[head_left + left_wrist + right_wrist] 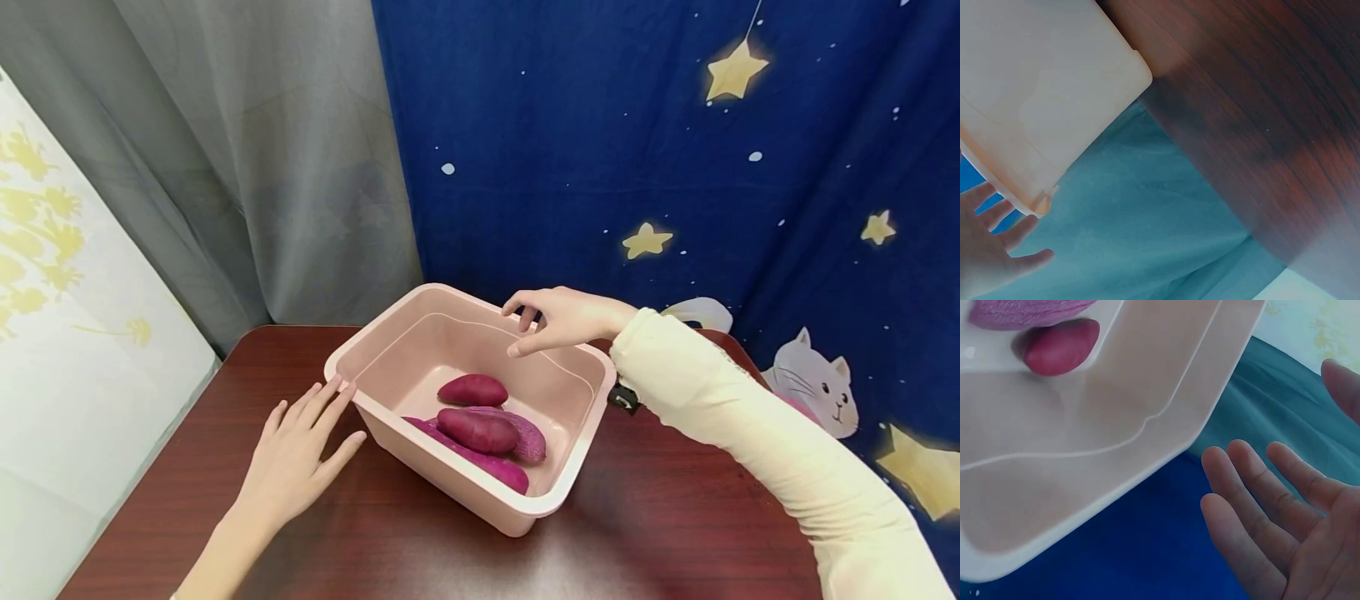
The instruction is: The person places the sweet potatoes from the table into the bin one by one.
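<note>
A pale pink plastic basin (367,327) sits angled on the table, with several purple sweet potatoes (477,431) on its bottom. One sweet potato (472,390) lies apart toward the far side; the others overlap nearer the front. My left hand (294,458) has its fingers spread, the fingertips at the basin's left rim corner. In the left wrist view, that hand (988,250) appears beside the same corner. Above the basin's far right rim hovers my right hand (566,318), fingers loosely bent, nothing held. The right wrist view shows this hand (1297,525) with its fingers apart.
The dark reddish wooden table (225,467) extends around the basin. A small black object (624,398) lies beside its right end, partly hidden by the right sleeve. Grey curtain (315,167) and blue star-patterned curtain (540,150) hang behind the table.
</note>
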Available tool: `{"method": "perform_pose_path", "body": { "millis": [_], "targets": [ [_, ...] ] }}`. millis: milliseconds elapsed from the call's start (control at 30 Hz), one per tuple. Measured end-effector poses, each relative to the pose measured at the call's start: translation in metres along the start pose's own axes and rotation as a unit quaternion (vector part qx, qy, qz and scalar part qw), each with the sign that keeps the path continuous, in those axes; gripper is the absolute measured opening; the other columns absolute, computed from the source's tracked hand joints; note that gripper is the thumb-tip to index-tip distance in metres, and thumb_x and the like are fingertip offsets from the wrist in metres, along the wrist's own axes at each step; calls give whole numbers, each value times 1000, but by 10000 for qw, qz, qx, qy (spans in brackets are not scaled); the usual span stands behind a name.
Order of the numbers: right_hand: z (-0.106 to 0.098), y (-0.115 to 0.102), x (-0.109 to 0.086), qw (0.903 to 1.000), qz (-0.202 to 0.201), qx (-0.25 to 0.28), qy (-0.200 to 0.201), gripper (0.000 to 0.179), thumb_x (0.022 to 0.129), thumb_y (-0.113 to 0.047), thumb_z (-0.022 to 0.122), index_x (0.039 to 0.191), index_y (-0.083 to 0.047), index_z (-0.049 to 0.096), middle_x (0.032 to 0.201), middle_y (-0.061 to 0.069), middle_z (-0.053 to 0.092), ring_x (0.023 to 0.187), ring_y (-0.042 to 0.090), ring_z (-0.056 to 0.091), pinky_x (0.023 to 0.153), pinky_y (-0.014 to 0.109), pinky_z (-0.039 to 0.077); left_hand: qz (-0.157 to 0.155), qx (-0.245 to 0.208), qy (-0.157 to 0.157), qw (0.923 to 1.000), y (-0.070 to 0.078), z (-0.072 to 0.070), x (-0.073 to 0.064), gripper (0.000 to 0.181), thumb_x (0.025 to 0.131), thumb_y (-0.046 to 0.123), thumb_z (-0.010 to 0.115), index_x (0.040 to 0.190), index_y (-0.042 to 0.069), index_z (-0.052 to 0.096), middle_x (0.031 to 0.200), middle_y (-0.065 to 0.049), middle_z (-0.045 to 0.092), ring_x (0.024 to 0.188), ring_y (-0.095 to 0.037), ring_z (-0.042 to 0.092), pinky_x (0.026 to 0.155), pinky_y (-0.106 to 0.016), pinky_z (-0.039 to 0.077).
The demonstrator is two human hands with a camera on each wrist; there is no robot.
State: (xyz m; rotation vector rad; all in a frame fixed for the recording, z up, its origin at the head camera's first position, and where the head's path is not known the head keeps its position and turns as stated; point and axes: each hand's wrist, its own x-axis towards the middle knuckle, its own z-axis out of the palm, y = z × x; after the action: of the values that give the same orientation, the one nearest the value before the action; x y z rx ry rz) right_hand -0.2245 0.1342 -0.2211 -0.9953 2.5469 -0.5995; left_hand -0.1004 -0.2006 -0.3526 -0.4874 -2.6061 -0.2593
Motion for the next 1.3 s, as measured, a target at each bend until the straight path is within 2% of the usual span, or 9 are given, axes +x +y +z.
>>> {"method": "perform_pose_path", "body": {
  "millis": [333,800,1000,1300],
  "targets": [
    [-12,22,-29,9991,353,124,214,55,77,-36,66,123,-14,45,103,5,55,86,12,59,80,35,43,45,-2,51,10000,0,0,-1,57,82,42,54,129,11,46,134,-7,38,121,-29,32,95,-52,20],
    [-17,55,-71,9952,785,-5,583,60,76,-45,64,122,-12,46,102,4,56,89,16,59,77,37,45,24,-13,27,10000,0,0,0,57,82,42,54,129,11,46,135,-7,38,122,-28,32,95,-52,19],
    [-18,63,-82,9904,1173,-171,708,64,74,-54,61,122,-16,46,105,1,56,92,15,58,77,40,43,17,-8,14,10000,0,0,-1,57,82,43,54,129,12,46,135,-7,38,121,-29,32,95,-52,19],
    [-21,82,-102,9898,1116,200,865,60,76,-45,64,122,-11,45,104,5,56,91,19,59,75,38,46,26,-18,46,10000,1,0,-1,57,82,42,55,129,11,46,134,-8,38,121,-29,32,95,-52,19]
  ]
}}
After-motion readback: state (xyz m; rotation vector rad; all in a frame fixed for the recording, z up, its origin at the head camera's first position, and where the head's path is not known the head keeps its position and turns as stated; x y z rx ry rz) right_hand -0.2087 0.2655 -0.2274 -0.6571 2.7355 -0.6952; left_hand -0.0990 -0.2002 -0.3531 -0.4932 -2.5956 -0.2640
